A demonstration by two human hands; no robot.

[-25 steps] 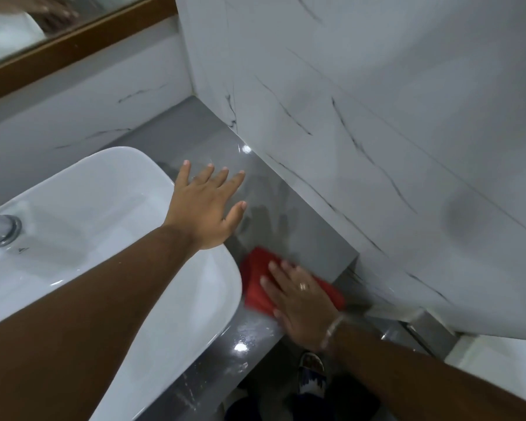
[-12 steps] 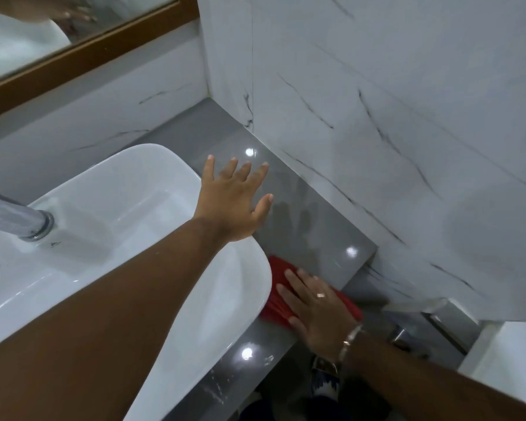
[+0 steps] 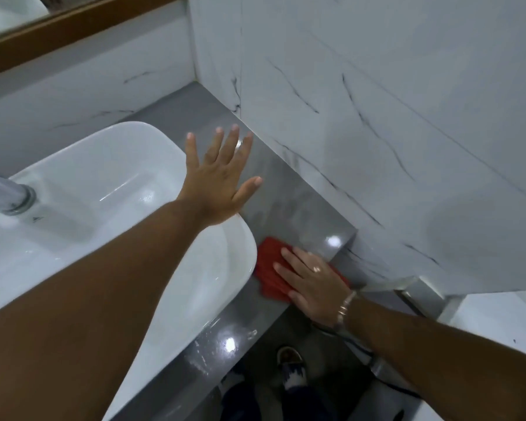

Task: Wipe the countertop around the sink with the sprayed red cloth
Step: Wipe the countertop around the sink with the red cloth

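Observation:
The red cloth [image 3: 269, 268] lies flat on the grey countertop [image 3: 292, 205], near its front edge, just right of the white sink [image 3: 110, 189]. My right hand [image 3: 312, 284] presses flat on top of the cloth, fingers spread, covering its right half. My left hand [image 3: 219, 180] hovers with fingers spread over the sink's right rim and the counter beyond it, holding nothing. The counter shines with wet streaks and light glare.
A white marble wall [image 3: 377, 117] runs along the counter's right side and back. A chrome tap [image 3: 9, 192] juts in at the left. A wood-framed mirror [image 3: 73, 22] hangs above. My foot [image 3: 290, 370] shows on the floor below the counter edge.
My right hand has slid the red cloth slightly toward the sink and the counter's front edge. The left hand has stayed spread over the sink's right rim while the view shifted.

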